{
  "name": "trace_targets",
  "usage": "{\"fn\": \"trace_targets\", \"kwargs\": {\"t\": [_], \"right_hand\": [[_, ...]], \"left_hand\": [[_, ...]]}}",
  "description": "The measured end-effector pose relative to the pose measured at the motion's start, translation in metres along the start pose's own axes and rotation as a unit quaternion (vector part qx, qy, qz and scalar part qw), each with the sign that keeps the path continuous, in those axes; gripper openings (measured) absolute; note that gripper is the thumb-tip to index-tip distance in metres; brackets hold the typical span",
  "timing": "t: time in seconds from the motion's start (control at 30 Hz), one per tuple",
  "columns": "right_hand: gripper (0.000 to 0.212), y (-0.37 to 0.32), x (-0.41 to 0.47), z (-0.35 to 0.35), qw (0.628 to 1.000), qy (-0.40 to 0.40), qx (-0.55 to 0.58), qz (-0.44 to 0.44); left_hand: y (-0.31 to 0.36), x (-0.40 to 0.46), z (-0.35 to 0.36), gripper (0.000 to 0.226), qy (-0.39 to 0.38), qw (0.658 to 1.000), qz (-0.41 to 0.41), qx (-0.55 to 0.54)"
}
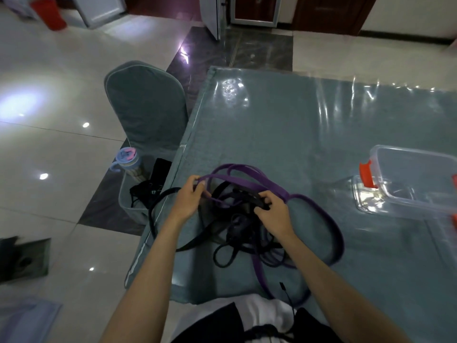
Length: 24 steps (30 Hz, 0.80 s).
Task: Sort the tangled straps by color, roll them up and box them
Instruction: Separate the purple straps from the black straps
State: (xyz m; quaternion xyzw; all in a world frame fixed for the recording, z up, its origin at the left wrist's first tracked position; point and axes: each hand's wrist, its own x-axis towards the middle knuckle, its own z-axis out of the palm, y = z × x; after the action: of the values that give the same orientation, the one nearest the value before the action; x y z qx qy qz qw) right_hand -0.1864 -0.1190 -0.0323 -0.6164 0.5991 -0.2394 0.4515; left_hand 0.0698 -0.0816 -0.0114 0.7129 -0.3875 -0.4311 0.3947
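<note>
A person's left hand (189,198) pinched a purple strap (249,182) between curled fingers while the right hand (273,211) gripped a black strap (243,194), both lifted from a tangled heap on the counter (296,134) near its front edge. A clear plastic box (418,179) with orange latches stood well apart to the right, beside its lid (371,198). Left of the counter stood a covered chair (148,107), a bottle (129,164) and black fabric (150,186) on its seat.

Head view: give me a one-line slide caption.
Left hand pinches purple strap, right hand grips black strap.
</note>
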Motion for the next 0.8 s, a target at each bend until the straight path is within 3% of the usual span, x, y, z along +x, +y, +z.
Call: {"fn": "trace_targets", "kwargs": {"t": [0.2, 0.37, 0.43, 0.47, 0.53, 0.6, 0.63, 0.7, 0.8], "right_hand": [[0.03, -0.008, 0.0, -0.017, 0.983, 0.117, -0.126, -0.059], [0.069, -0.004, -0.01, -0.01, 0.928, 0.026, -0.371, -0.018], [0.085, -0.007, -0.016, -0.006, 0.91, 0.031, -0.406, -0.076], [0.085, -0.009, -0.017, -0.003, 0.905, 0.032, -0.399, -0.145], [0.065, -0.01, -0.016, 0.005, 0.881, -0.009, -0.347, -0.321], [0.039, -0.012, -0.012, 0.017, 0.851, -0.118, -0.308, -0.409], [0.036, -0.014, -0.011, 0.023, 0.839, -0.181, -0.322, -0.399], [0.055, -0.013, -0.011, 0.04, 0.802, -0.252, -0.42, -0.343], [0.077, -0.009, -0.011, 0.062, 0.705, -0.248, -0.594, -0.298]], "left_hand": [[0.006, 0.001, 0.005, 0.023, 0.037, 0.996, 0.08, -0.017], [-0.005, 0.016, 0.011, 0.038, 0.015, 0.994, 0.031, 0.102], [-0.01, 0.018, 0.011, 0.034, 0.007, 0.991, 0.031, 0.127], [-0.011, 0.018, 0.009, 0.034, 0.01, 0.992, 0.03, 0.121], [-0.012, 0.018, 0.006, 0.04, 0.022, 0.995, 0.023, 0.093], [-0.012, 0.019, 0.004, 0.039, 0.028, 0.997, 0.026, 0.061], [-0.011, 0.019, 0.004, 0.035, 0.027, 0.998, 0.032, 0.049], [-0.008, 0.019, 0.004, 0.024, 0.025, 0.998, 0.05, 0.037], [-0.005, 0.023, 0.005, 0.013, 0.013, 0.994, 0.081, 0.066]]}}
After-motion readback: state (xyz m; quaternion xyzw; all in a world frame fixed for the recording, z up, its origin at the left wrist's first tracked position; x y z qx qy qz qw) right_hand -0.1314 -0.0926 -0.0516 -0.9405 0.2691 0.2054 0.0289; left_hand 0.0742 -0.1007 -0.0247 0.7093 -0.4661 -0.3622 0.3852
